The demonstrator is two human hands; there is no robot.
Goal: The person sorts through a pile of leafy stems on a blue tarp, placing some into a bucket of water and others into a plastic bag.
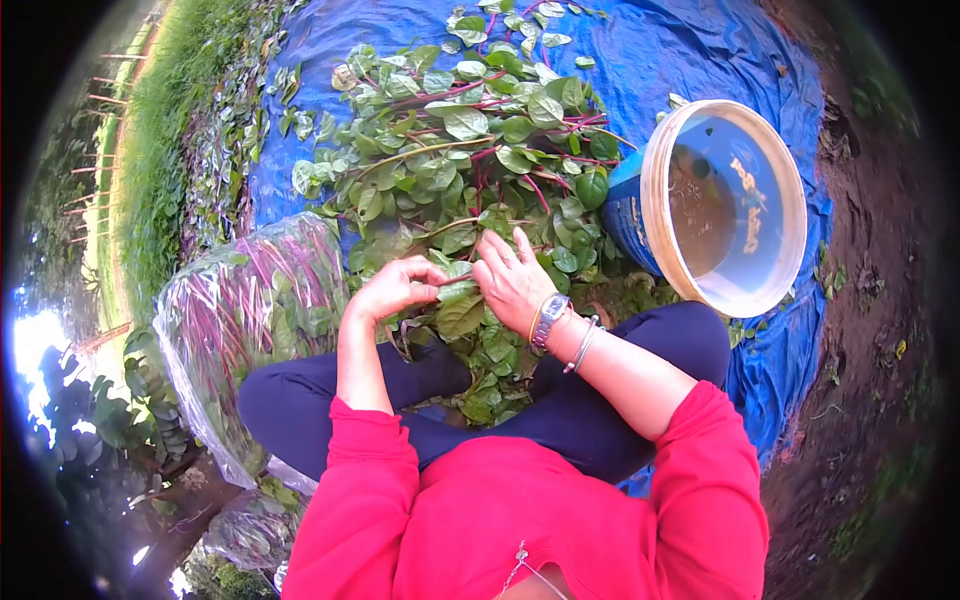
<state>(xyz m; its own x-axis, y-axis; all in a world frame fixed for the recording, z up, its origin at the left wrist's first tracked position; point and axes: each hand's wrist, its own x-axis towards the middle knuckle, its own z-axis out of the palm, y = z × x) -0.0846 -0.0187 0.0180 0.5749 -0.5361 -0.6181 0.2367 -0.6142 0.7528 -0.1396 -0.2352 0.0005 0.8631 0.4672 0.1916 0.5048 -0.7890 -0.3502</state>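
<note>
My left hand (pixel 395 288) is closed, its fingertips pinched on a leafy stem (pixel 458 282) over my lap. Against the other side of that stem is my right hand (pixel 515 280), with a watch and bracelets at its wrist; its thumb side is partly hidden and its upper fingers are spread a little. Broad green leaves hang just below both hands. Beyond them spreads a large pile of green leaves with purple-red stems (pixel 465 122).
A blue bucket (pixel 655 190) with a pale rim leans at the right, some brownish liquid or residue inside. Clear plastic bags (pixel 250 300) of purple stems stand at the left. Blue tarp (pixel 690 50) lies beneath; grass borders its left side, bare soil its right.
</note>
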